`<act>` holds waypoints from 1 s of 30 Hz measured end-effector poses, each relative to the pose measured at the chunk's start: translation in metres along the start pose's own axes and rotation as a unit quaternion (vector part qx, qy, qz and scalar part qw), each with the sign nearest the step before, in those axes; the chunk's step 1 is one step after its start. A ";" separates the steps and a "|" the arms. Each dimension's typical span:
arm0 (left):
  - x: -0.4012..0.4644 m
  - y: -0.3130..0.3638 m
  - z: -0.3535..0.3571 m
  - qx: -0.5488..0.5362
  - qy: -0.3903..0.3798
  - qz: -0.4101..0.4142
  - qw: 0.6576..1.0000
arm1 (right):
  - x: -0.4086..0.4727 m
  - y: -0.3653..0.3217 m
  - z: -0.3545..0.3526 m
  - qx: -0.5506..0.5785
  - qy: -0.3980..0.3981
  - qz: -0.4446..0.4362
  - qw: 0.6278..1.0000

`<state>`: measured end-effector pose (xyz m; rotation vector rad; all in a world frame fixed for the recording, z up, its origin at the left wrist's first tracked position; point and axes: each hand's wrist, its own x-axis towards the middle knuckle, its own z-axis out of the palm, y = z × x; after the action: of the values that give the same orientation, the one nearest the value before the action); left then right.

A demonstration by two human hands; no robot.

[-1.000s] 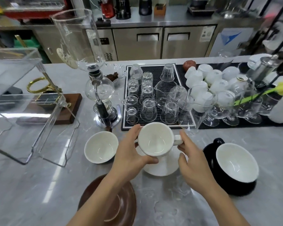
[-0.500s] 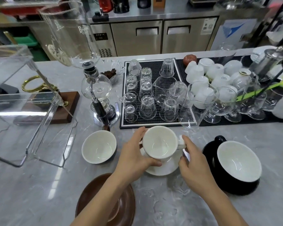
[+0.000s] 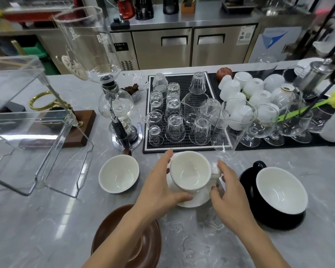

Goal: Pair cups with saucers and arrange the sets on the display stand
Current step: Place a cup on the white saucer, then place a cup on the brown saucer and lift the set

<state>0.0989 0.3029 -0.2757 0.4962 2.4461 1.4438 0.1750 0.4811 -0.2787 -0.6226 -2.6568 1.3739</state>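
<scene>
1. Lower than a second ago, the white cup (image 3: 190, 171) now sits close over the white saucer (image 3: 197, 196); whether its base touches the saucer is hidden by the cup itself.
2. Cup and saucer lie near the middle of the surface (image 3: 201, 238), just in front of the black mat (image 3: 184, 147).
3. The left hand (image 3: 161, 187) has its grip on the cup, fingers round the far left side and thumb curled under the near rim.
4. The right hand (image 3: 226, 192) pinches the cup's handle, which points right, between thumb and forefinger.
5. A second white cup (image 3: 118, 173) stands alone just to the left, and a brown saucer (image 3: 149, 246) lies by the near edge, partly under the left forearm.
6. To the right, a black cup (image 3: 280, 190) with a white inside rests on a black saucer (image 3: 290, 221).
7. A clear acrylic display stand (image 3: 33, 120) occupies the left end of the surface.
8. Upturned glasses (image 3: 174, 128) crowd the mat beyond.
</scene>
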 end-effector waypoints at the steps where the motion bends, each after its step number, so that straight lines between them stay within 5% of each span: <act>1: -0.002 0.001 -0.003 -0.001 0.008 0.005 1.000 | -0.001 -0.002 -0.001 0.001 0.007 -0.007 1.000; 11: -0.034 0.006 -0.043 -0.067 0.160 0.075 0.982 | -0.009 -0.045 -0.007 0.007 0.016 -0.141 0.990; 17: -0.056 -0.009 -0.072 -0.101 0.246 0.063 0.962 | -0.012 -0.073 0.020 0.046 -0.055 -0.180 0.981; 30: -0.087 -0.044 -0.100 -0.071 0.298 -0.012 0.952 | -0.001 -0.092 0.073 0.091 -0.129 -0.196 0.968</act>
<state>0.1327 0.1677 -0.2627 -0.0173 2.7272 1.9672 0.1283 0.3776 -0.2488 0.1082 -2.5960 1.6316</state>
